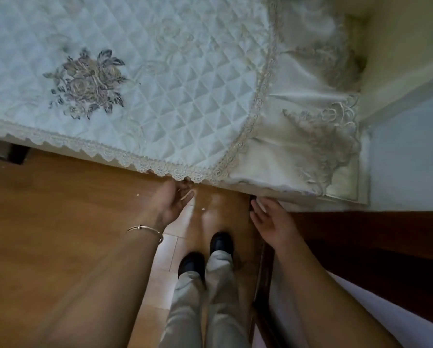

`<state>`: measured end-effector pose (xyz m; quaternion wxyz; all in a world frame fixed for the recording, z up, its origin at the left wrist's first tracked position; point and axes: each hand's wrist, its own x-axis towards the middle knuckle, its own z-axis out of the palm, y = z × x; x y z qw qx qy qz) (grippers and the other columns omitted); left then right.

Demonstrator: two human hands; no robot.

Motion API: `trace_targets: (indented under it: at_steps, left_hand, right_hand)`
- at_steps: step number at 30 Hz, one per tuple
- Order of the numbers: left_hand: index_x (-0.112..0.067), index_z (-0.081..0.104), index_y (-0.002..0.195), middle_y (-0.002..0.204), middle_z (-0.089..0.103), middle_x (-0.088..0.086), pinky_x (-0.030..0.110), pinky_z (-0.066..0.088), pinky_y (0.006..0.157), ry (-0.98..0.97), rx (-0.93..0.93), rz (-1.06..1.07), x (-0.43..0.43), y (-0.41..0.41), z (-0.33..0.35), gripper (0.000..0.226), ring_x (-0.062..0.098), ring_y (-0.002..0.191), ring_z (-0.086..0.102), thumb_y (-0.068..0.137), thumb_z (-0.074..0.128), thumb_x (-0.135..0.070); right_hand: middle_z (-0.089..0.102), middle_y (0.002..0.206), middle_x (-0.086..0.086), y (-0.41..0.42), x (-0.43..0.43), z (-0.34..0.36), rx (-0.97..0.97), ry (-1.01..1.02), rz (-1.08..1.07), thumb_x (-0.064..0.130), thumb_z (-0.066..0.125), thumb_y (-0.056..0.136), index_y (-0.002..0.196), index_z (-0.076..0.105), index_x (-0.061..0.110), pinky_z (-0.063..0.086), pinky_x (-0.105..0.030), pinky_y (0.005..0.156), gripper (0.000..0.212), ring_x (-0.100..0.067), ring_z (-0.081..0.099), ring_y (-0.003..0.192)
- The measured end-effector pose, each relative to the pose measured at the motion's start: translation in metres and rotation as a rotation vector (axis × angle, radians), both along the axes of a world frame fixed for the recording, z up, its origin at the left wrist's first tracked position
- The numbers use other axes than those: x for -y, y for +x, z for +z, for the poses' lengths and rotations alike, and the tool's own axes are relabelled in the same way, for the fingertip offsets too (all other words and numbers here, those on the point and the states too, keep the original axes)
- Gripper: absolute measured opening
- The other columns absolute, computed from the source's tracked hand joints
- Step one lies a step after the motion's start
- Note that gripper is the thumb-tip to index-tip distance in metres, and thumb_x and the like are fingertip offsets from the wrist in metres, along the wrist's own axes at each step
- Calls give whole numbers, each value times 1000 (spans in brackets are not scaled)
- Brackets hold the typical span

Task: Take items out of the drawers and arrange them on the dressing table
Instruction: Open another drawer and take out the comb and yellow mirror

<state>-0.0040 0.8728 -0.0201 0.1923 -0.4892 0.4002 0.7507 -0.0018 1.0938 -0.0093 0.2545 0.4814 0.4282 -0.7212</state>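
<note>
Looking straight down: far left, the quilted bedcover (185,96) carries an embroidered flower (87,84), and lace trim (110,151) runs along its near edge. Below lies wooden floor (47,209). Now the left hand (171,202), a thin bracelet (145,231) on its wrist, is palm up with fingers loose and holding nothing, the fingertips right at the lace of the near edge. Between the arms there's a white crumb (203,209) on the floor, two dark shoes (191,263) and pale trousers (210,297). The right hand (270,219) is spread and relaxed, empty too, just beside the cover's near right corner. Far right is a dark wooden furniture edge (373,242). Whether that's the dressing table, I can't tell, and I can't make out any drawer or drawer items.
</note>
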Motion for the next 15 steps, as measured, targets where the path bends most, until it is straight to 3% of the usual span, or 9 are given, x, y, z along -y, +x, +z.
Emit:
trace_targets:
  at_steps: [2, 4, 7, 9, 12, 14, 15]
  left_hand:
    - [-13, 49, 72, 72, 62, -1, 24, 46, 74, 9, -2, -21, 0, 9, 3, 31, 8, 83, 58, 86, 28, 5]
    - [-12, 47, 71, 60, 67, -2, 23, 45, 74, 3, -2, -22, 2, 25, 8, 29, 9, 84, 59, 85, 29, 6]
    - [-10, 51, 81, 88, 65, 5, 24, 45, 76, 25, 1, -59, 6, 59, 15, 26, 10, 89, 60, 86, 30, 4]
    - [-12, 54, 86, 100, 63, 5, 25, 46, 75, -31, 6, -154, 9, 82, 27, 21, 12, 93, 61, 89, 36, -1]
    - [-9, 58, 104, 110, 63, 9, 29, 46, 84, -292, -64, -325, 14, 114, 62, 15, 20, 100, 61, 90, 51, -11]
    - [-12, 59, 104, 102, 64, 8, 27, 48, 87, -481, -219, -399, 17, 130, 96, 16, 22, 98, 61, 89, 55, -11]
    - [-15, 60, 100, 97, 65, 4, 19, 48, 85, -566, -326, -438, 17, 136, 113, 15, 19, 95, 61, 88, 55, -8]
  right_hand:
    - [60, 99, 3, 7, 2, 1, -1, -9, -27, 10, 50, 91, 83, 57, 20, 41, -27, 94, 14, -15, 51, 115]
    - [61, 97, 2, 23, 3, 0, 5, -10, -56, 8, 49, 91, 87, 57, 15, 43, -28, 91, 12, -16, 54, 111]
    - [57, 115, -2, 55, 3, 5, 10, -31, -75, 9, 44, 93, 108, 54, 13, 45, -26, 75, 18, -14, 59, 91]
    - [57, 113, -3, 77, 5, 16, 16, 4, 10, 9, 46, 92, 115, 52, 14, 44, -28, 82, 24, -17, 58, 95]
    - [59, 116, -10, 110, 16, 45, -9, 286, 262, 8, 55, 88, 123, 50, 8, 45, -31, 87, 35, -26, 55, 110]
    - [65, 107, -7, 128, 24, 75, -226, 547, 460, 10, 60, 85, 116, 56, 10, 48, -32, 89, 31, -23, 59, 104]
    - [66, 101, -2, 133, 27, 92, -380, 645, 551, 10, 60, 85, 112, 60, 11, 48, -26, 88, 27, -18, 60, 100]
